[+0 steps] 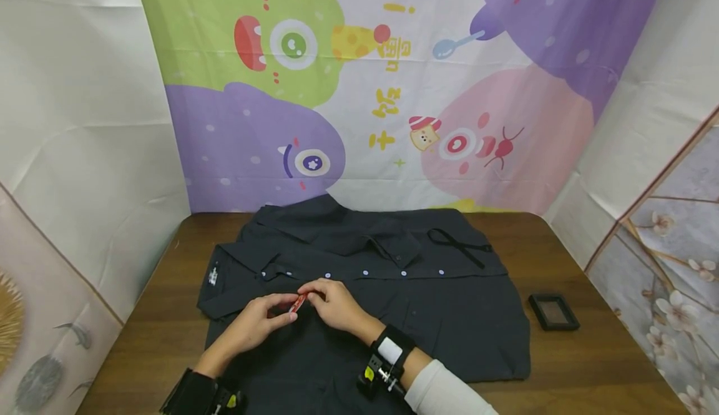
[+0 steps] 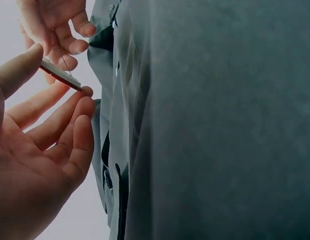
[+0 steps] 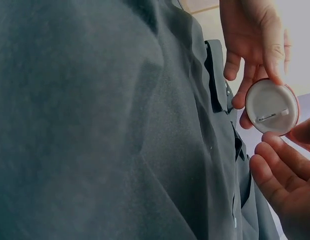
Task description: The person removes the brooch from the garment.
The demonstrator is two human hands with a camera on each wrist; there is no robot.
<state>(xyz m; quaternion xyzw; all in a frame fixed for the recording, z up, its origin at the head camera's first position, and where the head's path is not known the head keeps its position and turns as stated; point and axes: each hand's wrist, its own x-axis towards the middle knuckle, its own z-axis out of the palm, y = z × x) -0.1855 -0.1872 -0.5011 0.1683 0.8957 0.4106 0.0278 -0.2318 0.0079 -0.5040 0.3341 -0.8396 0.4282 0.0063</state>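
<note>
A round pin-back badge [image 1: 298, 303] with a red printed front is held between both hands above a dark button-up shirt [image 1: 466, 321]. Its white back and metal pin [image 3: 267, 117] show in the right wrist view. In the left wrist view, a thin wire stands away from the badge's back. My left hand [image 1: 255, 324] pinches the badge at opposite edges between thumb and fingertips. From the other side, my right hand [image 1: 336, 306] grips the rim with thumb and index finger. The shirt lies spread out, its row of pale buttons [image 1: 366, 273] running crosswise beyond the hands.
A small black square frame [image 1: 553, 312] lies on the wooden table [image 1: 606, 365] to the right of the shirt. On the shirt's far right part rests a looped black cord [image 1: 460, 246]. A cartoon-print cloth [image 1: 371, 178] hangs behind the table.
</note>
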